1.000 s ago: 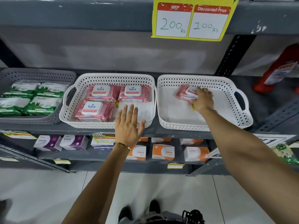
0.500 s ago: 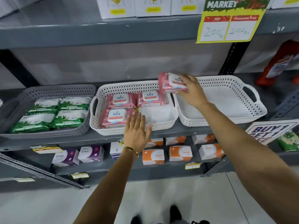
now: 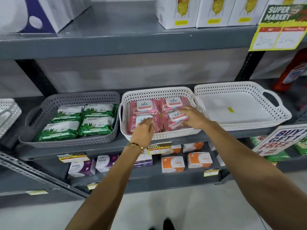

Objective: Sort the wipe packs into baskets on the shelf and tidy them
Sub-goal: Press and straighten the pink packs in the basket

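while four pink wipe packs [image 3: 150, 106] fill the middle white basket [image 3: 159, 136] on the shelf [image 3: 116, 143], the right hand [image 3: 193, 117] lies flat on the near-right pack, the left hand [image 3: 144, 131] loosely open on the near-left.

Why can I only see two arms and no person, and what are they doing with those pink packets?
The camera is worn on the person's head, so you look down along their own arms at a shop shelf. The left hand, with a bracelet, and the right hand are both resting on pink wipe packs in the middle white basket. There are four pink packs in it, and the hands seem to be straightening them. Four green wipe packs lie in the grey basket beside it. The white basket on the right holds only a small yellow sticker.
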Demonstrator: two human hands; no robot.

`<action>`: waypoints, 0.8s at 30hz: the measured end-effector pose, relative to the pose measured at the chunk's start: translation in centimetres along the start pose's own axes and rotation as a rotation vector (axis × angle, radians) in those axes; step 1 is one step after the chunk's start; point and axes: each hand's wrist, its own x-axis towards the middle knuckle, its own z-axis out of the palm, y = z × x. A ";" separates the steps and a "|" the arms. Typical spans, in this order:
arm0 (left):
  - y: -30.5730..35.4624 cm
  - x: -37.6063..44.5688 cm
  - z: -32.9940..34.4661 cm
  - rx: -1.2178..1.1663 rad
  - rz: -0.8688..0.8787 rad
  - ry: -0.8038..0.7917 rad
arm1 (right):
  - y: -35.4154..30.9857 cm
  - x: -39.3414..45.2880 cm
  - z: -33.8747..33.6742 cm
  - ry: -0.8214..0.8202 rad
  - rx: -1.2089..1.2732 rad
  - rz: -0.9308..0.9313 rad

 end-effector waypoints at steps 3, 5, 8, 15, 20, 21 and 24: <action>-1.0 1.8 -1.7 0.046 -0.075 -0.117 | 0.0 0.6 0.0 -0.013 0.005 0.020; -1.8 2.8 -2.2 0.085 -0.113 -0.244 | 0.3 0.7 0.0 -0.033 -0.003 0.032; -2.7 3.8 -2.3 0.137 -0.139 -0.321 | 0.4 0.9 0.0 -0.095 -0.037 0.022; -3.1 4.6 -1.8 0.119 -0.142 -0.225 | 0.7 1.2 0.0 -0.059 0.174 0.067; -3.1 4.9 -1.7 0.099 -0.156 -0.196 | 0.7 1.3 0.5 -0.013 0.202 0.101; -3.1 4.9 -1.7 0.100 -0.156 -0.188 | 0.7 1.4 0.5 -0.006 0.194 0.098; -3.0 5.0 -1.6 0.098 -0.154 -0.175 | 0.8 1.6 0.7 0.001 0.194 0.085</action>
